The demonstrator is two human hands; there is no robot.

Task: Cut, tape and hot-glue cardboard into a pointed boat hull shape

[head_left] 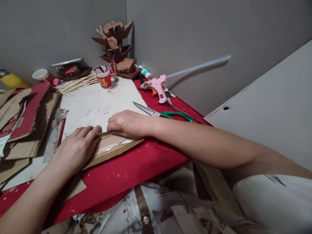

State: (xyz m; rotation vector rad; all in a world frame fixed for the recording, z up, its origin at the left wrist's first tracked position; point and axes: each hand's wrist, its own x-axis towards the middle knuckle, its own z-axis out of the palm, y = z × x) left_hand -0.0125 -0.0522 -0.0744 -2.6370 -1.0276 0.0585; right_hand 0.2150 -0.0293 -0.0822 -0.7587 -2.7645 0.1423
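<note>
A strip of brown cardboard (110,145) with shiny clear tape on it lies at the near edge of the white board (90,107). My left hand (79,146) grips its left end, fingers bent over the far edge and thumb hidden. At the far edge, right of centre, my right hand (128,123) pinches the same strip with curled fingers. A small gap parts the two hands. Just beyond my right wrist, scissors (156,112) with green handles lie partly open. A ruler (52,136) and a red pencil (61,132) lie left of my left hand.
A pink glue gun (159,87) with a long glue stick rests at the right. Behind stand a red paper cup (103,79), wooden sticks (75,83) and a brown tiered cardboard model (117,48). Cardboard pieces (26,120) are heaped at left. Grey walls enclose the red-covered table (126,169).
</note>
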